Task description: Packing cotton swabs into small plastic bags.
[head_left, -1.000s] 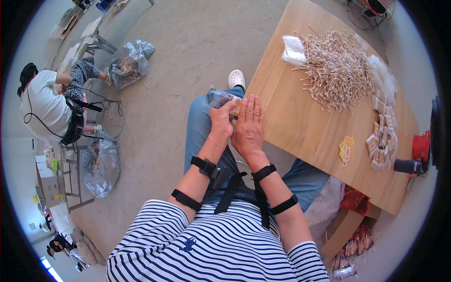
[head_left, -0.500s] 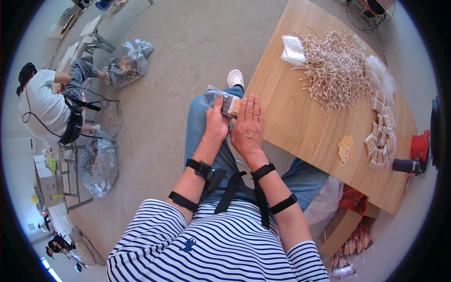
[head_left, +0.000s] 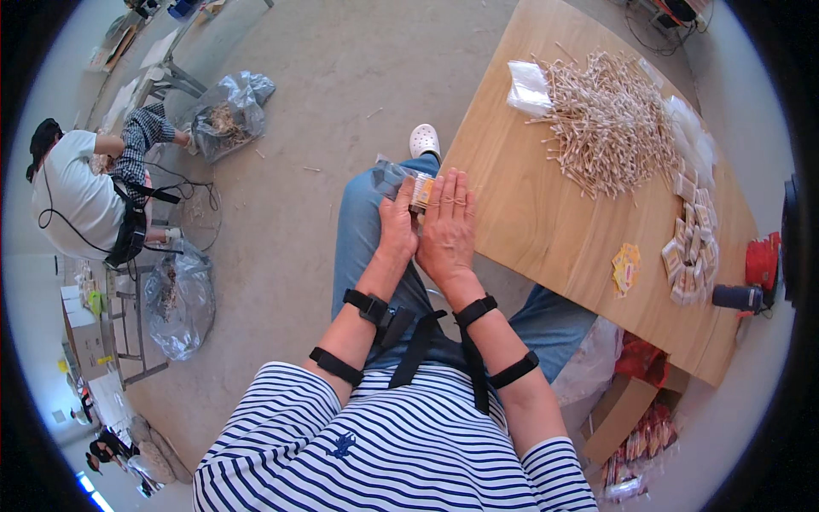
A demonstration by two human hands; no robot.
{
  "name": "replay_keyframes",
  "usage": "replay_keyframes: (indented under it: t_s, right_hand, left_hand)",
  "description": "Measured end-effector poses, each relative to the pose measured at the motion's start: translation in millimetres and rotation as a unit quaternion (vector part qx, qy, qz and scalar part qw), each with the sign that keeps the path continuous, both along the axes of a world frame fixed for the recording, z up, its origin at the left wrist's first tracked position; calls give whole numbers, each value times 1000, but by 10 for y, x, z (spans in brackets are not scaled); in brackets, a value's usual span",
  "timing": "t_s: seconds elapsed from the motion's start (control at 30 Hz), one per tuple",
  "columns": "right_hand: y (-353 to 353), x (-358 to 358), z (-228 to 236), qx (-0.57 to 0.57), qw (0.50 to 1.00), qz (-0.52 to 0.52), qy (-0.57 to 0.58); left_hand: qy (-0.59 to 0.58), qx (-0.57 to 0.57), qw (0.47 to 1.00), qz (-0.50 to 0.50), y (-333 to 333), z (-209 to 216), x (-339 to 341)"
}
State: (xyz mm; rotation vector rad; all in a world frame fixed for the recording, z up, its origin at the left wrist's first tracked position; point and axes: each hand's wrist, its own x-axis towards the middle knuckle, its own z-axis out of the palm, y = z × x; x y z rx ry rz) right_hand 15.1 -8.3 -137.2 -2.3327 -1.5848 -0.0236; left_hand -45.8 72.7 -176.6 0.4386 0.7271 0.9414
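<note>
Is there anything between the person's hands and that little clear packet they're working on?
No. The left hand grips the clear packet from below, and the right hand lies flat against its side, fingers straight. Both touch it directly over the lap; nothing visible sits between them.

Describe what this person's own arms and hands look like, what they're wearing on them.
Both hands are bare, no gloves. The left hand and right hand each have a black strap at the wrist, the left strap carrying a small black box. A second black band circles each forearm near the elbow. Short sleeves of a navy and white striped shirt end above the elbows. Thin rings show on the right fingers.
</note>
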Motion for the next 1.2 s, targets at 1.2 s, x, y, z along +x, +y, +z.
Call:
replay_keyframes:
  t_s: [1.2]
  right_hand:
    - [-30, -17, 63, 31, 999, -4, 11]
  left_hand:
    - [-34, -112, 991, -62, 41, 36, -41]
